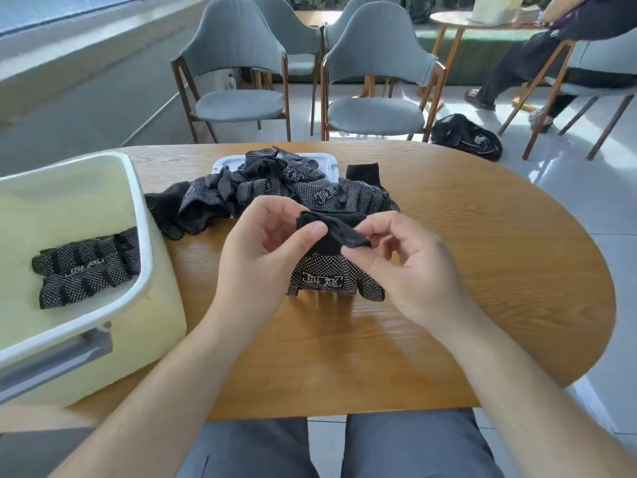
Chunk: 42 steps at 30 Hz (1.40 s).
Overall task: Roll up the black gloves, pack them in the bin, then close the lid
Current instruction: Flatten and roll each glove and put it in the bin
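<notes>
Seemingly a café or lounge: grey padded chairs point(238, 53) along the top, wooden tables point(482, 270), tiled floor point(568, 181), window point(51, 8) upper left.

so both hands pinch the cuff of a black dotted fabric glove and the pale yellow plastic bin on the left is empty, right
The pale yellow plastic bin is not empty: the head view shows rolled black dotted gloves in it. The left hand and right hand do pinch the cuff of the black dotted fabric glove.

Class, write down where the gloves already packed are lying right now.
In the head view the packed gloves lie inside the pale yellow bin at the left end of the table, near the bin's right wall, left of the left hand.
</notes>
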Each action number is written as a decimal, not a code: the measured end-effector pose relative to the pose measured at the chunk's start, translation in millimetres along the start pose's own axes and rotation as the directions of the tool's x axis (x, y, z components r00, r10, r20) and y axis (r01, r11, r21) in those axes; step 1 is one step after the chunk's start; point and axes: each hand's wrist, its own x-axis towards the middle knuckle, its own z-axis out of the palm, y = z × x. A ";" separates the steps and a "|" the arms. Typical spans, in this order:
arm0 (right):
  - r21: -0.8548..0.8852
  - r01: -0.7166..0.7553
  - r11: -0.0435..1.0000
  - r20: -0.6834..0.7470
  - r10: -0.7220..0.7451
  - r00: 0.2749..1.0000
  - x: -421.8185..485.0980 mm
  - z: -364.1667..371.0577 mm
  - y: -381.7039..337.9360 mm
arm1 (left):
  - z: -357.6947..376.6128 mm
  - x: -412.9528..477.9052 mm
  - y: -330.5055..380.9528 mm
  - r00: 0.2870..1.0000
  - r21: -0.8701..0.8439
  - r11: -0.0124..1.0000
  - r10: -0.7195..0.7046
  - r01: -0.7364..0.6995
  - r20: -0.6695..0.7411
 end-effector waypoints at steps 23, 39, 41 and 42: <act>0.250 -0.097 0.963 -0.110 0.128 0.986 4.2 2.1 -21.5 | 9.2 -0.4 21.5 0.996 -0.047 0.998 0.049 -0.052 -0.071; -0.257 0.208 0.944 -0.054 -0.229 0.972 69.4 -13.6 -28.7 | 2.3 41.3 24.3 0.960 0.507 0.839 0.272 -0.199 -0.072; -0.309 0.224 0.924 0.009 -0.233 0.972 51.0 -9.4 -5.4 | -5.7 26.5 0.8 0.963 0.557 0.796 0.270 -0.236 0.021; -0.339 0.233 0.911 0.051 -0.229 0.972 38.7 -6.1 8.1 | -10.8 17.5 -14.8 0.963 0.591 0.766 0.255 -0.254 0.083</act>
